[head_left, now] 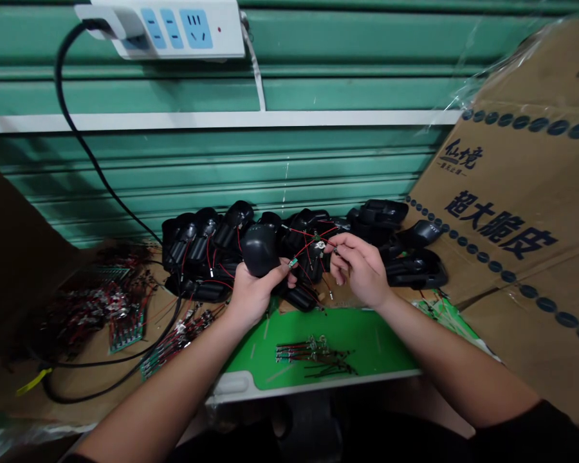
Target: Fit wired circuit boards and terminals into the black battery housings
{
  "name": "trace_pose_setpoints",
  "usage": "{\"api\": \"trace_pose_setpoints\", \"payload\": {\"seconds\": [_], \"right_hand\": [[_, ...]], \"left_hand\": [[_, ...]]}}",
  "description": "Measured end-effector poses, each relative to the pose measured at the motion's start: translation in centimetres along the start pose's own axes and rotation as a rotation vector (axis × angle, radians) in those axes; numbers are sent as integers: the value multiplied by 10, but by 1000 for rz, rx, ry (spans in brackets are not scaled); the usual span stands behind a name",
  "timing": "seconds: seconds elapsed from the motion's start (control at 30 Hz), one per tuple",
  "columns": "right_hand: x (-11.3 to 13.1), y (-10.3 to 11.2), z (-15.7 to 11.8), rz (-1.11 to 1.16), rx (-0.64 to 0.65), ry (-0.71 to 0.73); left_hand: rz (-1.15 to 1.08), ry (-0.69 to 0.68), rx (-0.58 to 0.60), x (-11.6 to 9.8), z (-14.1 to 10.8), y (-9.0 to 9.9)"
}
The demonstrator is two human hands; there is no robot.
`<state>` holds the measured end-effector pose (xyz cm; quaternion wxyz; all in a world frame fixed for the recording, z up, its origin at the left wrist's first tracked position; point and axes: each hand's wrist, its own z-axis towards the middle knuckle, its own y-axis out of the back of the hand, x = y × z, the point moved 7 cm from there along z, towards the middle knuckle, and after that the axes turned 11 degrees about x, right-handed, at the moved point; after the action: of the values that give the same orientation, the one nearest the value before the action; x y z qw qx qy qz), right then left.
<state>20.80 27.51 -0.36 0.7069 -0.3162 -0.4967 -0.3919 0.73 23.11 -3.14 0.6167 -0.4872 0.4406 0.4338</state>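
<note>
Reference point for this report is the green cutting mat [361,341]. Just beyond its far edge, my left hand [253,299] is clenched around a rounded black plastic housing [259,249], which stands dome-up above my knuckles. My right hand [359,273] is raised just to the right of it, with the thumb and forefinger closed in a tight pinch on a thin red wire [313,243]. The wire's long axis runs roughly level across the gap between the hands, and its pinched end lies at my right fingers [340,245], so the right hand is the nearer to that end. A small green-tipped part [293,262] sits just by my left fingers [282,273]; I cannot tell whether they grip it. Both forearms enter from the near side of the mat and angle inward, wrists raised clear of it. Beyond the mat, a row of black housings [207,238] with red leads lies on the tabletop [161,283]. Left of the mat are circuit boards [125,334], and on the mat lies a bundle of short wires [313,357].
</note>
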Motion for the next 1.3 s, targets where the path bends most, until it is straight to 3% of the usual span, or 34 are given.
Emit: {"api": "trace_pose_setpoints", "payload": {"seconds": [0.23, 0.67, 0.97, 1.3], "right_hand": [[1, 4, 3, 78, -31, -54], [-18, -4, 4, 111, 81, -221], [-10, -4, 4, 74, 77, -199], [-11, 2, 5, 39, 27, -177]], "left_hand": [[-186, 99, 27, 2, 0, -7], [-258, 128, 127, 0, -2, -17], [-291, 113, 97, -2, 0, -16], [-278, 108, 153, 1, -2, -15]]}}
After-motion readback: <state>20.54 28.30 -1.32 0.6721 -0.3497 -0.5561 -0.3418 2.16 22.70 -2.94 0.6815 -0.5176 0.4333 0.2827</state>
